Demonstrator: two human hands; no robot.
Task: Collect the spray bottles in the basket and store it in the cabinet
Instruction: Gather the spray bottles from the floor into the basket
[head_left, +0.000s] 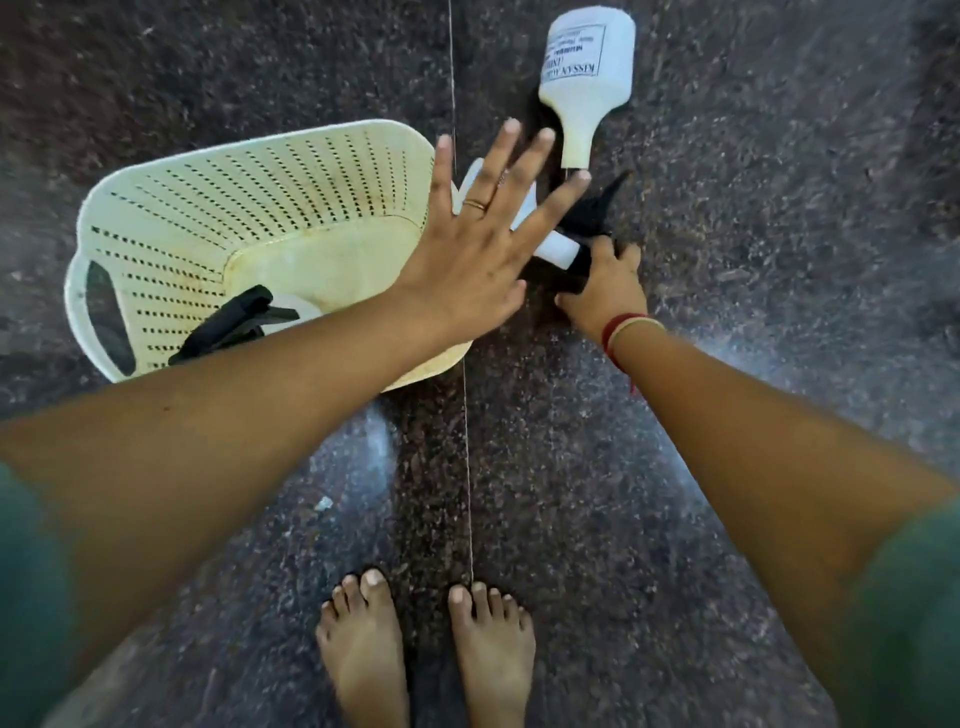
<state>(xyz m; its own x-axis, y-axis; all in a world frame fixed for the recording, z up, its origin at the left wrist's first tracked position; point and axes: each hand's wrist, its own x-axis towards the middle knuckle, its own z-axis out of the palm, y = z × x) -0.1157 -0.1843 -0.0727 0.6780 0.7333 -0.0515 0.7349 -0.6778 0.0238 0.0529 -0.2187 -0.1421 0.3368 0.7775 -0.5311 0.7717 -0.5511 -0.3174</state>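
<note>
A cream perforated basket (171, 228) stands on the dark stone floor at the left. Inside it lies one spray bottle (236, 319) with a black trigger head, partly hidden by my left forearm. My right hand (602, 288) grips the black head of a second white spray bottle (553, 248), which lies on the floor just right of the basket's rim. My left hand (478, 239) hovers over that bottle with fingers spread, holding nothing. A third white bottle (587, 78) with a printed label lies on the floor beyond, neck pointing toward me.
My two bare feet (421, 644) stand on the floor below the hands. A thin seam line (467, 467) runs through the speckled floor between them. No cabinet is in view.
</note>
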